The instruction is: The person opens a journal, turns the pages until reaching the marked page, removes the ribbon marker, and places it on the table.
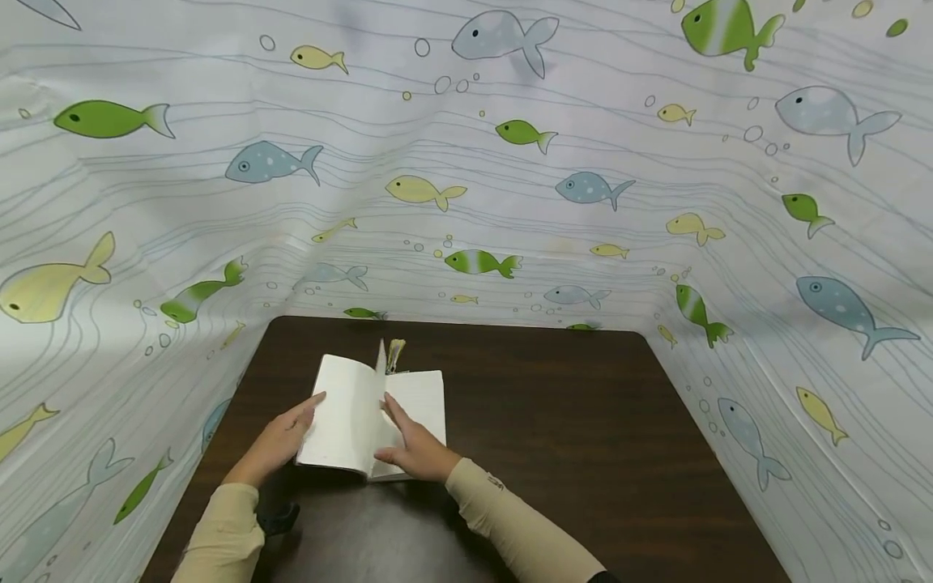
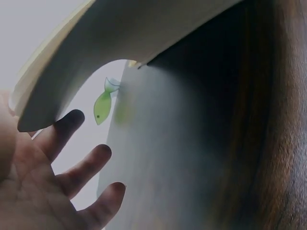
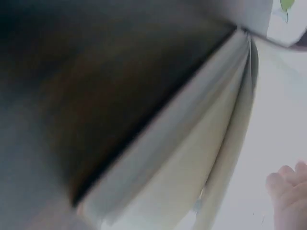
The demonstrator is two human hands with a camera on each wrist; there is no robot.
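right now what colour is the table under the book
Dark brown wood grain table, clearest in the head view.

1. Soft, even light fills the head view; the fish-print curtain (image 1: 510, 162) bows outward at the edges.
2. The dark tabletop (image 1: 583, 421) shows faint sheen, with soft shadows under the book (image 1: 350, 413).
3. Both wrist views are blurred, dim and close.

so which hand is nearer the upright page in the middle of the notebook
Right. The right hand lies by the upright page near the notebook's middle; the left hand rests at its outer left edge.
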